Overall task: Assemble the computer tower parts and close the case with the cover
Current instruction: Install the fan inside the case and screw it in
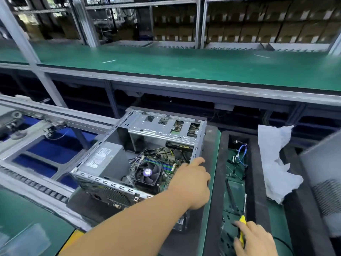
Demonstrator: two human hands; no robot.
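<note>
The open computer case lies on its side on a black pad, showing the power supply, the CPU fan and the drive cage. My left hand rests on the case's right wall with fingers bent over its edge and one finger stretched along it. At the lower right, my right hand grips a yellow-handled screwdriver above a black tray. A grey vented panel, probably the cover, stands at the far right.
The black tray holds a blue cable, small parts and a black tool. White crumpled sheet drapes over its right wall. Conveyor rails run on the left. A green bench spans behind.
</note>
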